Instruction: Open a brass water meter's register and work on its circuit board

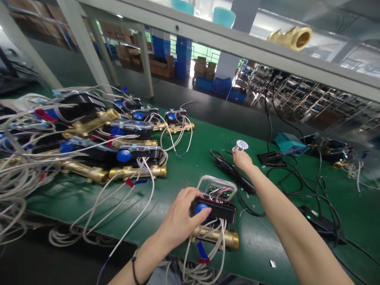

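My left hand (pixel 182 209) clamped on the black meter housing (pixel 222 210), near centre, thumb against its blue cap (pixel 200 208); my right hand (pixel 242 160), farther right, fingers pinched together on a white disc (pixel 242 144)

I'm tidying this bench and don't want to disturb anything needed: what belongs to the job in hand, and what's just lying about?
Probably the job in hand:
black-cased unit, gripped by the left hand
round-topped white object, at the right hand

Seemingly just lying about:
small silver piece on the green bench
brass fitting on the overhead frame
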`<state>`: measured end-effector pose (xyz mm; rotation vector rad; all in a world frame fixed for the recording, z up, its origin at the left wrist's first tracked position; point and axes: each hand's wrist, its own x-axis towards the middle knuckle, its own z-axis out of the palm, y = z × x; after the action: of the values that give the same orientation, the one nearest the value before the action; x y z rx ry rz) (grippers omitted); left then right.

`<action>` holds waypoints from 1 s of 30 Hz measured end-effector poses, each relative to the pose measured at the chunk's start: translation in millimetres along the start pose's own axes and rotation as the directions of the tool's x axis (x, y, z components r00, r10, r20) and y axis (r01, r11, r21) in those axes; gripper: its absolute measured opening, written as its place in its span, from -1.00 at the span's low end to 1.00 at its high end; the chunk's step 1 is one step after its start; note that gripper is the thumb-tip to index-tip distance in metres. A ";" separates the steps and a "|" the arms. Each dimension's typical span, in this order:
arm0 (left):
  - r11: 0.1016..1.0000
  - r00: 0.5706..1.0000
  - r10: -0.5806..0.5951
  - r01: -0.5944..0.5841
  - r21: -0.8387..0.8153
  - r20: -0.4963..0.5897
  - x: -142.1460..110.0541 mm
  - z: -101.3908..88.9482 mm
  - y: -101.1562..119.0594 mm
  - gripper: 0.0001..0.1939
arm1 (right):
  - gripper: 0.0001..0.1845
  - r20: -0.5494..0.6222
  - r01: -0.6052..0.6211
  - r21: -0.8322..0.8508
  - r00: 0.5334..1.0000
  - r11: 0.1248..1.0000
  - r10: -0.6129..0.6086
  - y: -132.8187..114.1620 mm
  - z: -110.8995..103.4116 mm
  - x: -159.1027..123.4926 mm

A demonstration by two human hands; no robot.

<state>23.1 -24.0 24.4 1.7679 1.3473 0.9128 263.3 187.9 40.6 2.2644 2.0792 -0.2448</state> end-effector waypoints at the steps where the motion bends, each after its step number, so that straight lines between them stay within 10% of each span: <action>1: 1.000 1.000 -0.002 0.002 -0.009 0.014 -0.2 -1.4 -1.9 -0.79 | -0.57 0.002 0.003 -0.015 1.000 1.000 -0.003 -2.0 3.6 5.2; 13: 0.996 0.992 0.025 -0.014 -0.089 0.120 -0.2 -8.6 -18.7 -0.61 | -0.64 -0.062 0.114 -0.004 0.992 0.993 -0.114 -14.0 18.4 16.8; 24: 0.993 0.992 0.090 -0.082 -0.086 0.091 3.1 -4.4 -7.2 -0.75 | -0.58 0.021 0.561 0.269 0.809 0.783 -0.587 -13.9 -29.9 -102.5; 30: 0.996 0.989 0.075 -0.068 -0.065 0.128 -0.4 -3.9 -7.3 -0.63 | -0.50 0.112 0.636 0.188 0.743 0.748 -0.660 -51.3 -36.2 -116.1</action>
<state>16.3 -22.5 20.0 1.8072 1.1684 0.8513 205.9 83.7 97.6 1.3888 2.7373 -0.6051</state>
